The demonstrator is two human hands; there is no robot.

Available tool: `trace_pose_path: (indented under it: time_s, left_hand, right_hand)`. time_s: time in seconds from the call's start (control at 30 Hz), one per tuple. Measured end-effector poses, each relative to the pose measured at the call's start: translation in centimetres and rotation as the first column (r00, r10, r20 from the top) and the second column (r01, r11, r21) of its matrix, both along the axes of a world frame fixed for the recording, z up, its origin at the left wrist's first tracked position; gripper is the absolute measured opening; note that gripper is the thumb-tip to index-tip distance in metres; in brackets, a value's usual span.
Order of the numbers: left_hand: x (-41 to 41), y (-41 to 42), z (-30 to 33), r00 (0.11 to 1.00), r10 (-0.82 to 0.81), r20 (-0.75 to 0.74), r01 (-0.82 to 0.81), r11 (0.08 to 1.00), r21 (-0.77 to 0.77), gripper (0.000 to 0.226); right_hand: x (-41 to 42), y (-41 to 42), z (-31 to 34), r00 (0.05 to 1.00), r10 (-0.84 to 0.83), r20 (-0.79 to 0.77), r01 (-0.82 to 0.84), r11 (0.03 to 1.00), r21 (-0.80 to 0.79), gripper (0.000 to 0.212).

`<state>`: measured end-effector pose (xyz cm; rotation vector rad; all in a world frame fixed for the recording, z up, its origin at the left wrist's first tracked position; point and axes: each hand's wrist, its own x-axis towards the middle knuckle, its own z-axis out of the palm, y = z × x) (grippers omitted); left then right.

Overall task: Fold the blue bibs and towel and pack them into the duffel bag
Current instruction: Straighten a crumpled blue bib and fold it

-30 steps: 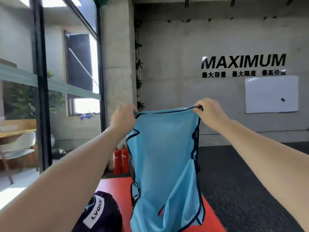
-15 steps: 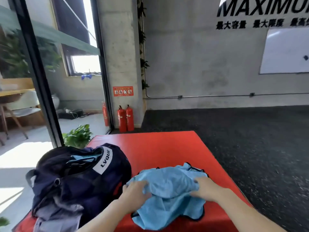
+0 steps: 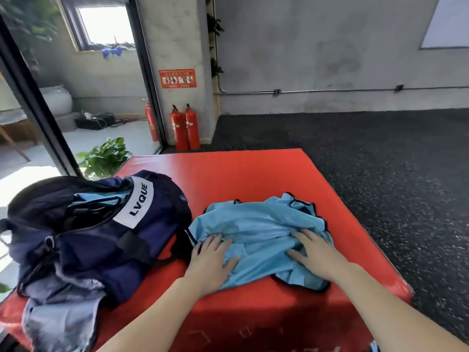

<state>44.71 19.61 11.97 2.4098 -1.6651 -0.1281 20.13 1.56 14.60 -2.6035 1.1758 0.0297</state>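
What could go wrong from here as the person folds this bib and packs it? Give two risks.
1. The bib lies bunched under both flat hands, left and right, so a fold made now may likely trap creases.
2. The bag already shows blue cloth in its opening; pushing this bib in could ruffle that and undo its own fold.

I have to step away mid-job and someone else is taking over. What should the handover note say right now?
Left hand: flat, fingers spread, pressing the blue bib's left side.
Right hand: flat on its right side.
The bib lies crumpled on the red mat, unfolded.
Navy duffel bag sits open at left with blue fabric already inside.
Left: smooth, fold and pack this bib. No towel can be made out for sure.
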Motion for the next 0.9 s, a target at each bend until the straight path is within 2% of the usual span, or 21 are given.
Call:
trace_pose_path:
  time_s: [0.13,0.33,0.4,0.53,0.6,0.7,0.8,0.9]
  left_hand:
    - [2.2,-2.1,-0.6,1.0,0.0,0.032,0.002,0.999,-0.04,0.09]
    - [5.4,-4.0,-0.5,0.999,0.031,-0.025,-0.032,0.999,-0.044,0.091]
    - [5.7,-4.5,-0.2,0.999,0.036,-0.041,-0.037,0.999,-0.034,0.08]
    - [4.1,-4.7,0.7,0.998,0.055,0.021,-0.053,0.996,-0.074,0.053]
    - [2.9,-4.2,1.5,0.999,0.01,0.032,-0.005,0.989,-0.151,0.049]
    - [0.6,-3.1,2.7,0.986,-0.16,-0.048,0.138,0.942,-0.306,0.045]
    - [-2.0,-1.9,3.5,0.941,-0.298,-0.162,0.235,0.917,-0.321,0.029]
    - [-3.8,-0.6,3.4,0.922,-0.329,-0.204,0.266,0.921,-0.283,0.028]
  right_hand:
    - [-0.4,-2.4,-1.3,0.999,0.047,-0.003,-0.047,0.995,-0.083,0.088]
    - [-0.2,-4.8,-2.2,0.993,0.117,0.032,-0.112,0.986,-0.127,0.08]
    - [0.1,-4.8,-1.9,0.993,0.116,0.035,-0.11,0.986,-0.128,0.075]
    - [0.8,-3.4,-1.1,0.987,0.114,0.116,-0.101,0.988,-0.113,0.066]
    - [1.2,-2.2,-0.6,0.974,0.144,0.176,-0.126,0.986,-0.109,0.065]
    - [1.5,-0.2,-0.4,0.944,0.19,0.269,-0.174,0.981,-0.081,0.057]
    - [1.4,1.8,-0.1,0.921,0.226,0.317,-0.218,0.974,-0.062,0.034]
    - [0.8,3.3,0.5,0.928,0.275,0.251,-0.269,0.961,-0.056,0.022]
